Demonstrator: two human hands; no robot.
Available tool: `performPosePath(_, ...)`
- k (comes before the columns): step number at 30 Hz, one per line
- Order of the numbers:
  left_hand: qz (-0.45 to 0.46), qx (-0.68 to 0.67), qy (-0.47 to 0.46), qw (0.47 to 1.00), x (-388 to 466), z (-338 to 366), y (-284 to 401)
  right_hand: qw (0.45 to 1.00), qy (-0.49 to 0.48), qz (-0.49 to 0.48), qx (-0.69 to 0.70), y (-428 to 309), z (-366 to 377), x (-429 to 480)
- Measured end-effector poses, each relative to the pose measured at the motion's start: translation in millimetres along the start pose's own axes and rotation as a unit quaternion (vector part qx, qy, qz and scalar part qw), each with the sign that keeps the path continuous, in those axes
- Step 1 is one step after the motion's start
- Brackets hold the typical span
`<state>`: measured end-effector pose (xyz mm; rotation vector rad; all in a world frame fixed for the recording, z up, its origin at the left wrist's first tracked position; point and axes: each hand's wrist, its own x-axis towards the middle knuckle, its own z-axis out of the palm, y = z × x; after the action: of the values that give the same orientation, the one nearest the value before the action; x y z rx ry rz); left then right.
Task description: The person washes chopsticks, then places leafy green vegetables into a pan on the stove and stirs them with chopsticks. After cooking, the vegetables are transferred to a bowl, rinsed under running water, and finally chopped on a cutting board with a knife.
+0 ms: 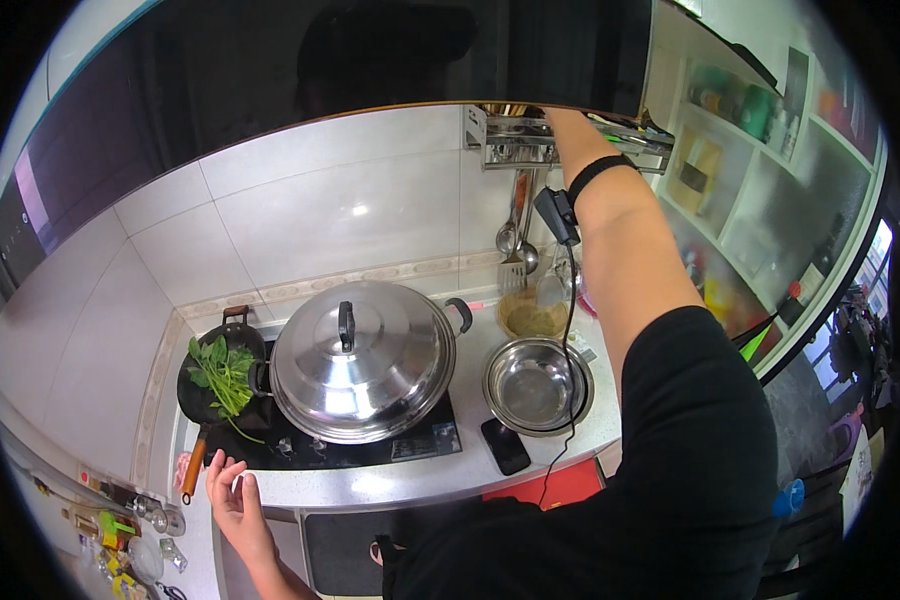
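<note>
My left hand [234,495] is raised at the front edge of the counter, fingers loosely curled and apart, with nothing in it. Just left of it juts the wooden handle [193,469] of a dark wok [187,401] that holds leafy greens [225,375]. My right forearm [607,217], with a black strap and a cabled device [557,216] on it, reaches up to a metal wall rack [510,142]. The right hand itself is hidden behind the glossy black panel [390,60]. A large lidded steel pot [364,367] stands on the black gas hob [420,442].
Nested steel bowls [538,386], a smartphone [505,446] and a woven basket [532,313] sit right of the hob. A slotted turner [512,271] and ladles [527,255] hang below the rack. Bottles and jars [120,532] crowd the left counter. Frosted-door shelves [757,172] stand at right.
</note>
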<state>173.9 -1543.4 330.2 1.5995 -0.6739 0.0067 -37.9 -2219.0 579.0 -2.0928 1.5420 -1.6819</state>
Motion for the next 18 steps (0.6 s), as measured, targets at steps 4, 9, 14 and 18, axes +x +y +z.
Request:
performPosePath(4,-0.002,-0.015,-0.006,1.000,-1,5,-1,0.997,-0.033,-0.025,-0.058,14,-2,7)
performPosePath(9,-0.017,-0.036,-0.040,0.998,0,21,-1,0.979,-0.073,-0.095,-0.163,18,-3,11)
performPosePath(14,-0.019,-0.049,-0.052,0.997,2,29,3,0.980,0.089,-0.176,-0.039,-11,16,-13)
performPosePath(18,-0.021,-0.053,-0.059,0.997,0,38,9,0.988,0.065,-0.139,-0.010,-38,30,-27)
